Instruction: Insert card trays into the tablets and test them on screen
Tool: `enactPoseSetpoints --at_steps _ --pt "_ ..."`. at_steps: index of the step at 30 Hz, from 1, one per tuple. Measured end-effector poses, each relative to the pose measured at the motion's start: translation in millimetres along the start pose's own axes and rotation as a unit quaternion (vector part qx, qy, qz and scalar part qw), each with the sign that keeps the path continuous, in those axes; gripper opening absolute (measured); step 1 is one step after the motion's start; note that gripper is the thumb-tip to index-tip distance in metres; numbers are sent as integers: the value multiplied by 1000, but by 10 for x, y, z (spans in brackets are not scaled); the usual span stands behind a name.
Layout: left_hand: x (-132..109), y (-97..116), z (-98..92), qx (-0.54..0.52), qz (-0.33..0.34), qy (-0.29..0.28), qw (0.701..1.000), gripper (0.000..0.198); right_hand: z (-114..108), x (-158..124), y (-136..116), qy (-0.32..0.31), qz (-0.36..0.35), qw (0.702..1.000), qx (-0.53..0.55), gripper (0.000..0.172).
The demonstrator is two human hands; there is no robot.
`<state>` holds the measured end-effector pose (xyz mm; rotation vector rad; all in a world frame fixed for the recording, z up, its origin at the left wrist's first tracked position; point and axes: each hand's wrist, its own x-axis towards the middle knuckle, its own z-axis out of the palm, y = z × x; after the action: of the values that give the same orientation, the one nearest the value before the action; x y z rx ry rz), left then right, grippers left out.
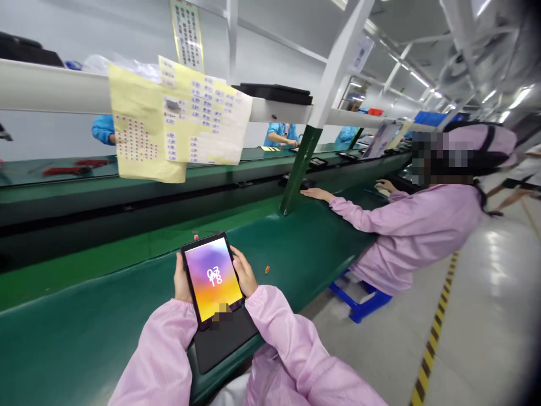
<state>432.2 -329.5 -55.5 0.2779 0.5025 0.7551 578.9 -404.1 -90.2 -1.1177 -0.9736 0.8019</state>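
Observation:
A tablet (211, 262) with a lit purple-to-orange screen is held tilted up in front of me. My left hand (182, 280) grips its left edge, fingers mostly behind it. On the opposite edge, my right hand (244, 270) is closed round the side. White overlapping characters show in the middle of the screen. Below the tablet, a flat dark panel (224, 344) lies at the bench's front edge; whether it joins the tablet I cannot tell. A small red item (196, 237) shows at the tablet's top edge. Right of my right hand lies a small orange piece (267, 270).
The green bench (105, 293) runs off to the right past a slanted post (301, 169). A co-worker in pink (414, 225) sits there on a blue stool (363, 301). Yellow paper sheets (143, 124) hang from the rail. Red-handled tools (67, 170) lie on the far ledge.

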Motion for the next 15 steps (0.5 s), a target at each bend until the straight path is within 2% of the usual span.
enactPoseSetpoints --at_steps 6,15 --pt "-29 -8 74 -25 9 14 1000 63 -21 -4 18 -1 -7 1000 5 53" --pt "-28 -20 98 -11 -7 -19 1000 69 -63 -21 18 -2 -11 1000 5 53"
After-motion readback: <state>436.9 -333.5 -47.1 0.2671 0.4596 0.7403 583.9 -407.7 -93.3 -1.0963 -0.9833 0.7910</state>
